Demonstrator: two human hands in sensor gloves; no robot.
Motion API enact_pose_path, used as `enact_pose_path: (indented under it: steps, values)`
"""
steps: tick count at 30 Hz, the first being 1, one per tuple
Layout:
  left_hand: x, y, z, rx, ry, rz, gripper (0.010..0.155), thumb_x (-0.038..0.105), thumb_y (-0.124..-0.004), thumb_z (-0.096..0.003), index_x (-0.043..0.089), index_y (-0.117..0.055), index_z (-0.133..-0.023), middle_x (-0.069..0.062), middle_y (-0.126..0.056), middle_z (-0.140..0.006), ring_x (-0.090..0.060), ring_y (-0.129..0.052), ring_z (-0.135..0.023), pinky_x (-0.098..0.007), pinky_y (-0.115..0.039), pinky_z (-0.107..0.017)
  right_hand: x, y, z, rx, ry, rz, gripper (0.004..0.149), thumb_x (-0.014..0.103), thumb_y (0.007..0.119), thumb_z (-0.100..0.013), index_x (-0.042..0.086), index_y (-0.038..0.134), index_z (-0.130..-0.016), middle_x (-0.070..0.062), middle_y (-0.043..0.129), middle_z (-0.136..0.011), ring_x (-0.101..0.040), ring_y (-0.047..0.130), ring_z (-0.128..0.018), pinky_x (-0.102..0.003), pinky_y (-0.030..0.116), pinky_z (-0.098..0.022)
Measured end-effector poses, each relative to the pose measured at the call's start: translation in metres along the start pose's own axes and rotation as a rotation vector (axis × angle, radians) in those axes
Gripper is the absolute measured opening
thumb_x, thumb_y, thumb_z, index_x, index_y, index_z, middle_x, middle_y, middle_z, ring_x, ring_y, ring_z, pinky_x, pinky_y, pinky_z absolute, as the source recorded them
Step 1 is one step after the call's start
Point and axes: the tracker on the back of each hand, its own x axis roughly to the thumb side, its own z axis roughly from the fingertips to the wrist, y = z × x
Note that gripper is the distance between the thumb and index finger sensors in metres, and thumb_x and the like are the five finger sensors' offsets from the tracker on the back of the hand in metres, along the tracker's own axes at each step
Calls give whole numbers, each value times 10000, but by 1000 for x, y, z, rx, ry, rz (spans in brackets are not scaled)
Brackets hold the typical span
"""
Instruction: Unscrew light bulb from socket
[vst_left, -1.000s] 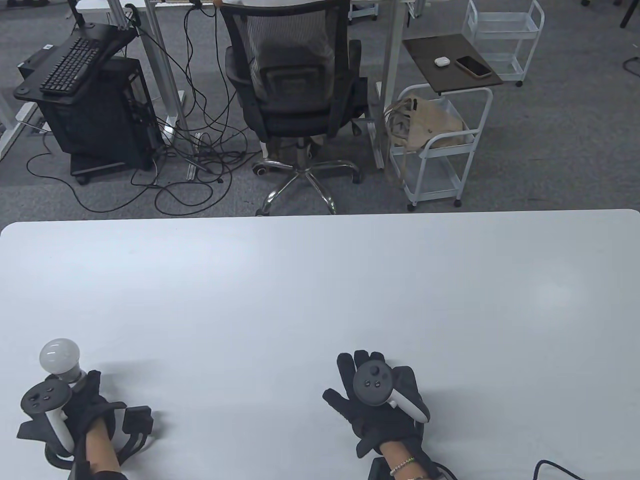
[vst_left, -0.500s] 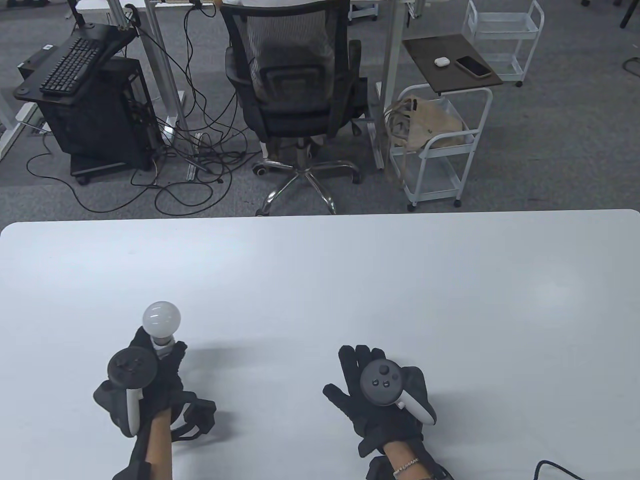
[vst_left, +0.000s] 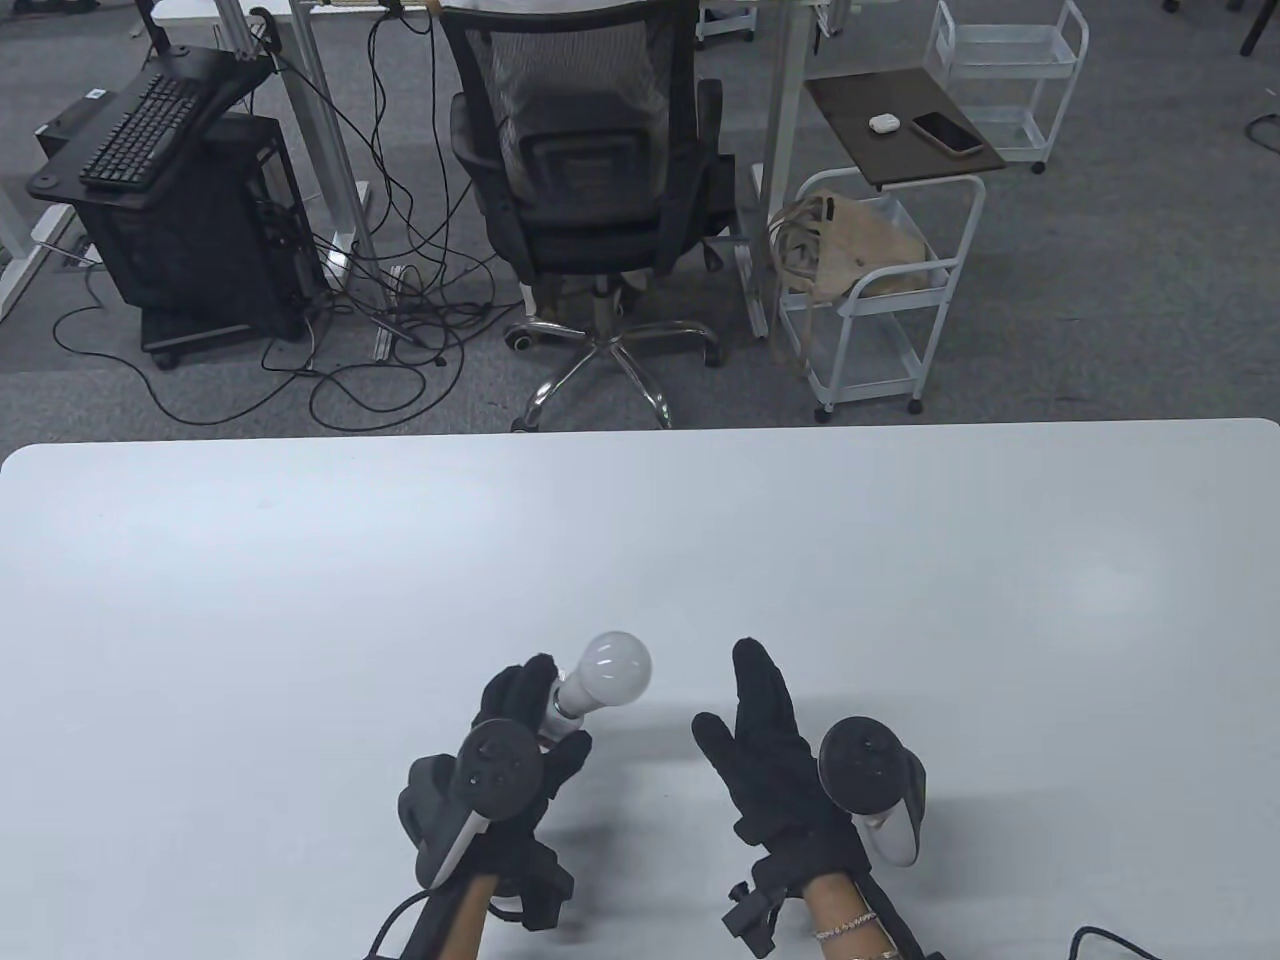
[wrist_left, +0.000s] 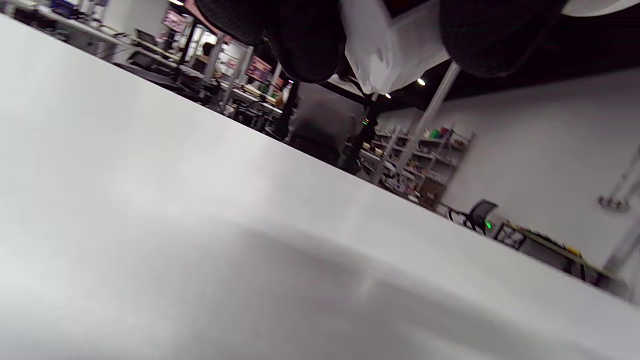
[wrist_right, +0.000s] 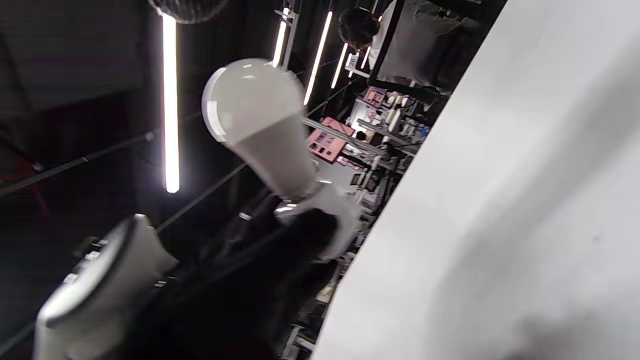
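Note:
My left hand (vst_left: 525, 715) grips a white socket (vst_left: 560, 712) with a white frosted light bulb (vst_left: 615, 668) screwed into it, held above the table near the front middle, the bulb tilted up and to the right. In the left wrist view the socket's white base (wrist_left: 385, 50) shows between my dark fingers (wrist_left: 305, 45). My right hand (vst_left: 765, 730) is open, fingers stretched, just right of the bulb and apart from it. The right wrist view shows the bulb (wrist_right: 260, 120) on its socket (wrist_right: 330, 210) in my left hand.
The white table (vst_left: 640, 540) spans the view. A black cable (vst_left: 1110, 938) lies at the front right corner. Beyond the far edge stand an office chair (vst_left: 590, 170), a white cart (vst_left: 880, 290) and a computer stand (vst_left: 170, 200).
My left hand has carried the bulb and socket from the far left to the front middle. My right hand has lifted, turned on edge and opened toward the bulb.

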Motion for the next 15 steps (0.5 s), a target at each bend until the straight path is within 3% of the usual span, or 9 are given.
enact_pose_path:
  steps: [5,12,15]
  values:
    - [16,-15,10,-65,-128,-132,787,536,-834,-518,282,-476,-1171,-107,-559,-1199,-292,-706,-1091,-502,-560,-856,-4,-2,1,-2,21,-9,817,606,550,-625,181,104,-1162,-324,262,-1186,-567,496,-1014,-724,416,-654]
    - [30,-20,15,-117,-234,-111,788,519,-834,-516,284,-471,-1175,-114,-548,-1206,-308,-690,-1108,-515,-545,-865,-13,2,0,-14,100,63,817,594,577,-622,138,174,-1167,-396,447,-1104,-481,778,-817,-618,642,-602]
    - [26,-20,15,-85,-236,-91,777,509,-835,-519,313,-459,-1171,-109,-542,-1215,-303,-681,-1115,-506,-543,-870,-14,-1,0,-18,166,116,756,566,651,-622,96,403,-1160,-347,671,-984,-379,895,-674,-557,744,-515]
